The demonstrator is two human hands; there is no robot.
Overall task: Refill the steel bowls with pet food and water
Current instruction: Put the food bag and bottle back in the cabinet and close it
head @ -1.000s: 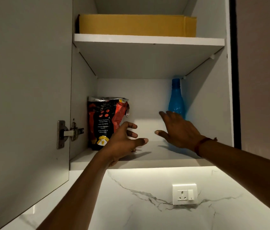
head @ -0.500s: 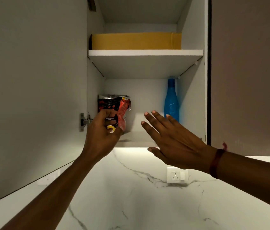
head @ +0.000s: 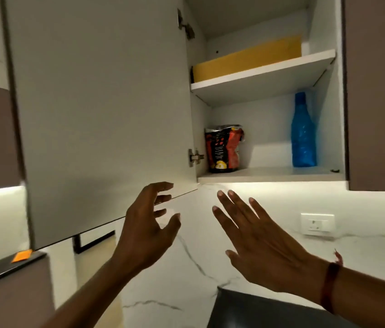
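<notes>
Nearest the camera, both hands are raised side by side and hold nothing. The left hand (head: 146, 233) has its fingers spread and loosely curled, with the fingertips at the lower edge of the open cabinet door (head: 104, 102). The right hand (head: 262, 245) is flat with straight, splayed fingers pointing up and left, and a dark red band (head: 330, 285) circles its wrist. Behind them is a white marble wall (head: 210, 271) with a socket (head: 317, 224) at the right.

Higher and farther back, the pet food bag (head: 223, 149) stands on the lower shelf (head: 269, 177) at its left end, close to the cabinet's left wall. Its long axis is upright, its crumpled top points up and its printed face is turned outward. The blue bottle (head: 302, 133) stands upright with its cap up at the right end of the same shelf, well apart from the bag. On the upper shelf (head: 257, 72) a yellow box (head: 246, 60) lies lengthwise.
</notes>
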